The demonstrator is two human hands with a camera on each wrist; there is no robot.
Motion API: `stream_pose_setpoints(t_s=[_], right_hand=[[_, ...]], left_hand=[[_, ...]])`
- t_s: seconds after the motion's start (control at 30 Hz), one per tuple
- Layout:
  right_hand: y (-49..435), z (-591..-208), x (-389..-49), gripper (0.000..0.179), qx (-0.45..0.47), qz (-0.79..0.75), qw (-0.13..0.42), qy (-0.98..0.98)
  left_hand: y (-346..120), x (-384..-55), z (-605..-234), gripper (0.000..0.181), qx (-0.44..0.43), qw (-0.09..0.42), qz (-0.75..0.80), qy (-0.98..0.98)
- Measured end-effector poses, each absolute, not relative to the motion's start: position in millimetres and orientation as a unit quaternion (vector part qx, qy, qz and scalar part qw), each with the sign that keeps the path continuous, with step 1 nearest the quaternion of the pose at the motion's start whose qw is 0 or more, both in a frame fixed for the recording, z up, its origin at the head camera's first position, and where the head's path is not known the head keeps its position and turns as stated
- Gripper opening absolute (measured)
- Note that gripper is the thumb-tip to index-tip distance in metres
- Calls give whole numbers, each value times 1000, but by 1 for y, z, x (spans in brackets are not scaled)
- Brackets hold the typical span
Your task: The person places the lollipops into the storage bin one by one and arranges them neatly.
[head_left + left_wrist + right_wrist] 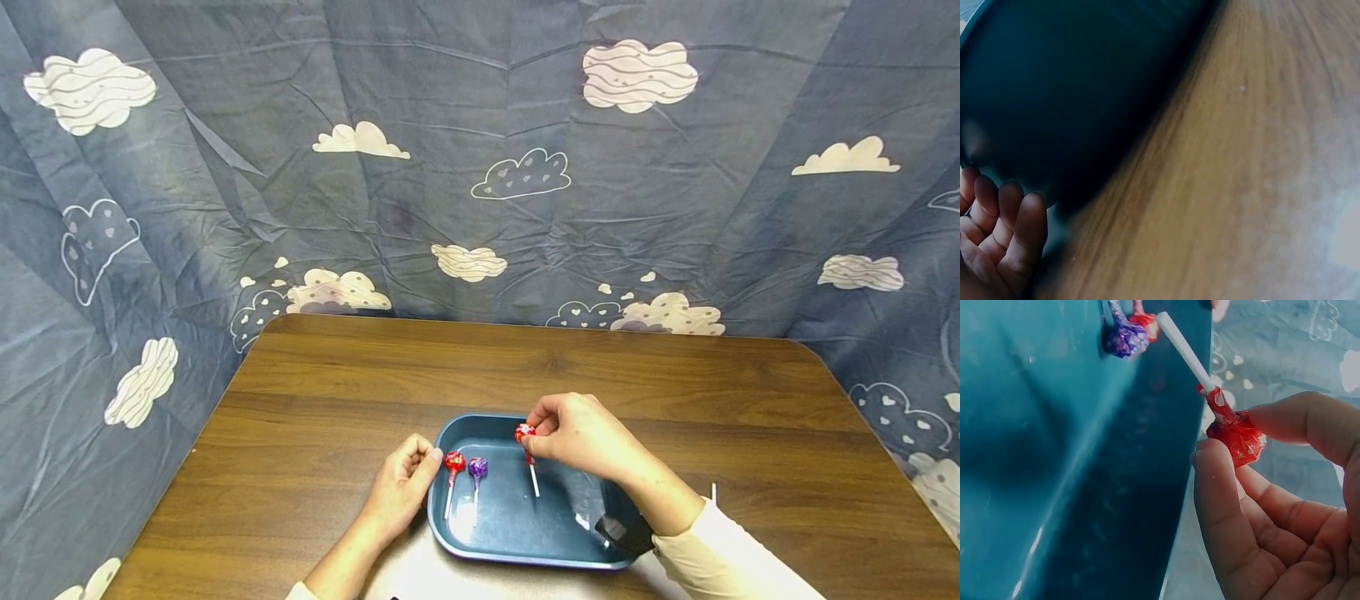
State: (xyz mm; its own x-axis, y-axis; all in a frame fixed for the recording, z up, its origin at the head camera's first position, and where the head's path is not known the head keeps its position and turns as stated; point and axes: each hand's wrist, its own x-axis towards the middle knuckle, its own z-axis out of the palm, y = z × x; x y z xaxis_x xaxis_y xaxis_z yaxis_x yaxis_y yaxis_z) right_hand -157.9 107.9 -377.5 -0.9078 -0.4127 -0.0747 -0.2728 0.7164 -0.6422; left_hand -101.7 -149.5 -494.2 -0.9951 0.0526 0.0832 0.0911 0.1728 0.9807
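Observation:
My right hand pinches a red-wrapped lollipop by its candy head between thumb and fingers. In the head view its white stick hangs down over the blue tray. Inside the tray, along its left side, lie another red lollipop and a purple lollipop, side by side with sticks toward me. My left hand holds the tray's left rim, thumb at the edge. In the left wrist view, its fingertips sit against the tray's outer wall.
The tray stands near the front of a wooden table. A white stick shows on the table right of the tray, partly behind the right sleeve. A blue cloud-patterned curtain hangs behind the table.

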Motion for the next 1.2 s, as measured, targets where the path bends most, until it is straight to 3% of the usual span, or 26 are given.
stream_pose_setpoints(t_s=[1.2], right_hand=[[79,-421,-157,22,-241,-249,103,932]], left_hand=[[-150,-102,-490,18,-38,6,-643,-765]])
